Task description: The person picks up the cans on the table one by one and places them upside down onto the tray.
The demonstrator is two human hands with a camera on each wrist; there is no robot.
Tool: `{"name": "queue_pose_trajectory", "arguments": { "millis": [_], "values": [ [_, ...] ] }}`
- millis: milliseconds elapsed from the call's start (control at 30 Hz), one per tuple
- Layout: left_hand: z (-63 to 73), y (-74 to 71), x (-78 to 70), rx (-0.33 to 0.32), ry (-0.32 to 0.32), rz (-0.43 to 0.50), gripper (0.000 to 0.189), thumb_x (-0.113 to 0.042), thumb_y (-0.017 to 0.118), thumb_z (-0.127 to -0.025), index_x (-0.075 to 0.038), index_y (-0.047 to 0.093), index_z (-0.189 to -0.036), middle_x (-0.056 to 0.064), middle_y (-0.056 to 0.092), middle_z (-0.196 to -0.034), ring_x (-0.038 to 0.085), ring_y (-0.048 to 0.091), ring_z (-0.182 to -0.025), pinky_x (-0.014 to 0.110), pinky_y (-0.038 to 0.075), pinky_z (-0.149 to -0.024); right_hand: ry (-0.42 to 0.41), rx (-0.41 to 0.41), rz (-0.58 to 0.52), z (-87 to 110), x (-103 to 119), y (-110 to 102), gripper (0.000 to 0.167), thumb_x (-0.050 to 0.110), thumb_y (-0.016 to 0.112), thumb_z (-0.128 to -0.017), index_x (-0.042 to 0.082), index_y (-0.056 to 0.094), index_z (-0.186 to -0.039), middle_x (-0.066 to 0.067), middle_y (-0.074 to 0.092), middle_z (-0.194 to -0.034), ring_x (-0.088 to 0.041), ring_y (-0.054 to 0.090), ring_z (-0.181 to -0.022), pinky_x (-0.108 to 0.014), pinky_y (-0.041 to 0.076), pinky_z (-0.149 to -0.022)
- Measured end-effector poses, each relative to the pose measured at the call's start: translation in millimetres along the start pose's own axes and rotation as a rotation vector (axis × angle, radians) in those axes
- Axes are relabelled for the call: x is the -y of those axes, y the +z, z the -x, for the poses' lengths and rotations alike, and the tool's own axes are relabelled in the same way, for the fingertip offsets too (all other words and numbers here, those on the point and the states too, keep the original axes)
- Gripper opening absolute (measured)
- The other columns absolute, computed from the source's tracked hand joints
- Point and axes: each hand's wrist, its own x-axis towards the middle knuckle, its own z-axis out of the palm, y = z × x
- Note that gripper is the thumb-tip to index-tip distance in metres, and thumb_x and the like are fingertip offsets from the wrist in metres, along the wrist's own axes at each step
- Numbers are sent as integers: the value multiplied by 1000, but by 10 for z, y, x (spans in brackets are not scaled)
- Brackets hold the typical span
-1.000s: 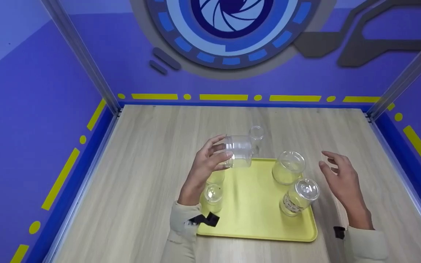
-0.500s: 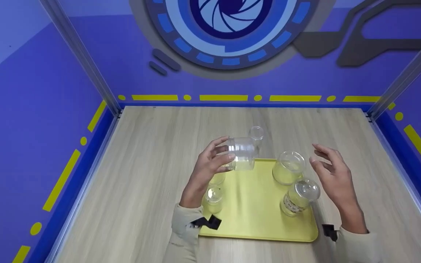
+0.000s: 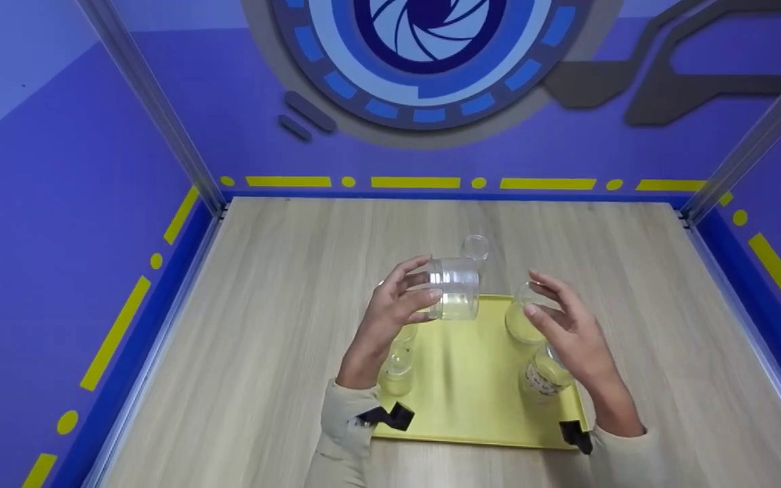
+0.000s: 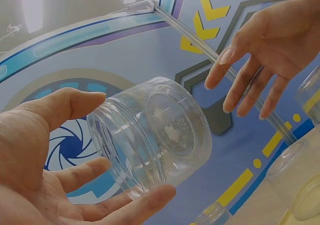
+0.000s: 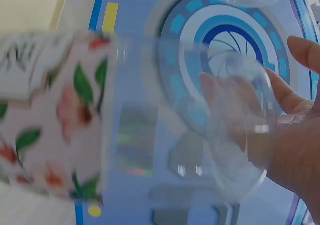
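Note:
My left hand [image 3: 387,308] grips a clear plastic jar [image 3: 459,288] by its threaded mouth end. The jar lies on its side in the air over the tray's back edge, base toward the right. In the left wrist view thumb and fingertips sit around that rim, and the jar [image 4: 175,130] looks hollow. My right hand [image 3: 577,332] holds nothing, its fingers loosely bent above the tray's right side. It partly covers a wide clear jar [image 3: 521,329] and an upside-down jar with a floral label [image 3: 541,381]. The floral label [image 5: 55,120] looms large in the right wrist view.
A yellow tray [image 3: 465,413] lies on the wooden table [image 3: 262,352]. Small clear jars [image 3: 398,373] stand at its left side, partly behind my left hand. Beyond the tray's back edge is another small clear jar [image 3: 476,248]. Blue-purple walls [image 3: 160,122] enclose the table.
My right hand has moved left, from beside the tray to over its right-hand jars. My left hand has shifted slightly right with the clear jar still in its grip.

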Motion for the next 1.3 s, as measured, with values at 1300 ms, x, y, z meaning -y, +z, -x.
{"name": "queue_pose_trajectory", "arguments": {
  "millis": [1300],
  "values": [
    [8,69,13,39,-21,-65,66,-26,76,-95,-13,52,-155,17,58,-142,31,64,-124,47,59,-91,41,215,-260,-211,-22,518,77,-3,69,-97,8,35,-165,-18,42,-159,-33,46,-142,-38,47,-112]
  ]
}}
